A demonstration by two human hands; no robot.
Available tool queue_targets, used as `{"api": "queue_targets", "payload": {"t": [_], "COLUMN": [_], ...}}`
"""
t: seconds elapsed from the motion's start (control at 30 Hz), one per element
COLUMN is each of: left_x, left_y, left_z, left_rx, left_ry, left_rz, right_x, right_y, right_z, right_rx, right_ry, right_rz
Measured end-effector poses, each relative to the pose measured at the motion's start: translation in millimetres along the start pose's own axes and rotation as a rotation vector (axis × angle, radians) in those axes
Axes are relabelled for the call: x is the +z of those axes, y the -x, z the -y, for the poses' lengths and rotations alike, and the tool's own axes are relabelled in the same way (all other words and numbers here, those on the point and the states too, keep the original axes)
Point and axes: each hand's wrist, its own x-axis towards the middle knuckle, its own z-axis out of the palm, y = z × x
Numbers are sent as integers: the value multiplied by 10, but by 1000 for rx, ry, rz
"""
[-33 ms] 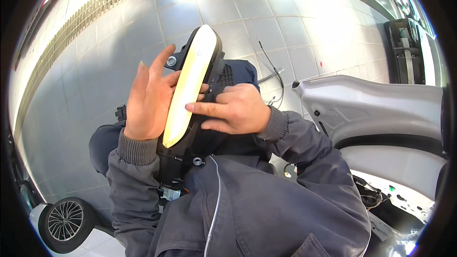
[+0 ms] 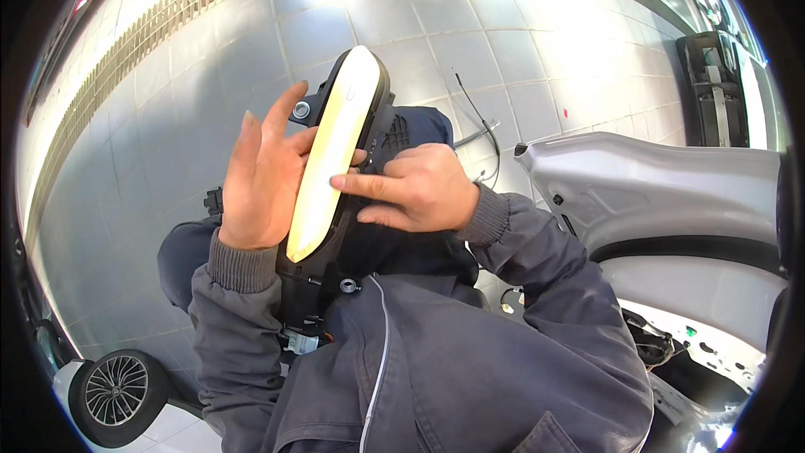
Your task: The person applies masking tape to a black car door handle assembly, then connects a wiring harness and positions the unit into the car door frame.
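Note:
I hold a long car lamp unit [image 2: 331, 151] upright in front of my chest. It has a pale yellowish lens set in a black plastic housing, with a connector at its lower end. My left hand [image 2: 260, 176] supports it from the left side, fingers spread along the housing. My right hand [image 2: 415, 189] grips the black housing from the right, its index finger pressed on the edge of the lens. Both of my sleeves are dark grey.
A white car body panel and wheel arch [image 2: 671, 201] stands at the right, with loose wiring below it. A wheel with an alloy rim [image 2: 117, 390] lies at the lower left. Grey floor tiles [image 2: 168, 117] and a thin black cable [image 2: 478, 117] lie beyond.

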Motion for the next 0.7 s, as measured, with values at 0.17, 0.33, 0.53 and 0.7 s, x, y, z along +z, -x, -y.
{"api": "queue_targets", "payload": {"t": [0.17, 0.33, 0.53, 0.7], "left_x": [13, -109, -292, -242], "left_y": [-1, -5, -93, -47], "left_z": [-1, -2, -172, -259], "left_rx": [-27, -9, -94, -122], "left_ry": [10, 139, 111, -32], "left_rz": [-30, 135, -76, -54], "right_x": [-124, -333, -136, 30], "right_y": [-71, -250, -331, -378], "right_z": [-314, -329, 616, 373], "right_rx": [56, 274, -47, 41], "right_ry": [105, -226, -482, -407], "right_rz": [-126, -463, 72, -177]}}
